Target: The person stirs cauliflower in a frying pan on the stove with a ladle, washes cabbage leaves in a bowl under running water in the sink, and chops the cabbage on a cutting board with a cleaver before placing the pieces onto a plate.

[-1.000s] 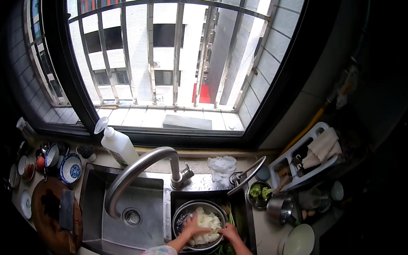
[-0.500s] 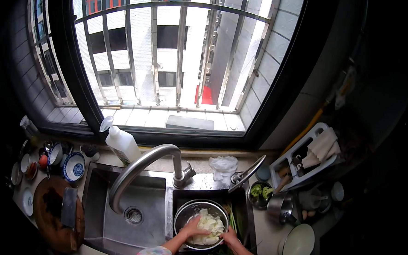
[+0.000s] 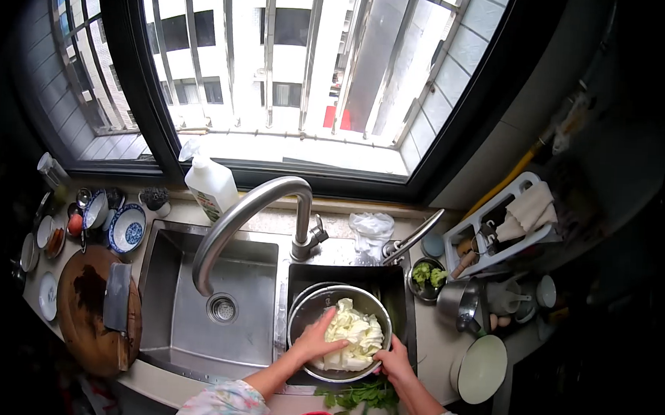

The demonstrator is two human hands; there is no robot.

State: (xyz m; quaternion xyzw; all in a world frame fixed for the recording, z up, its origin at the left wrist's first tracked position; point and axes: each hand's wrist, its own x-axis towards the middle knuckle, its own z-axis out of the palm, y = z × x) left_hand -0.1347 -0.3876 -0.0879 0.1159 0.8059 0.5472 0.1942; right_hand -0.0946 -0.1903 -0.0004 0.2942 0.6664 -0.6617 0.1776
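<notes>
Bright barred window (image 3: 302, 78) in black frame (image 3: 493, 77), dim wall (image 3: 513, 138) alongside.

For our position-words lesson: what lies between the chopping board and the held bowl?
The left sink basin, with its drain, lies between chopping board and held bowl in the head view.

The leaf pieces (image 3: 357, 336) are creamy white, the bowl (image 3: 310, 309) silvery.

Left of the tap (image 3: 302, 228), a cleaver (image 3: 117, 295) lies on a chopping board (image 3: 80, 322); before the tap, leaves (image 3: 357, 333) lie in a bowl (image 3: 308, 311); behind it, a window frame (image 3: 352, 187).
</notes>
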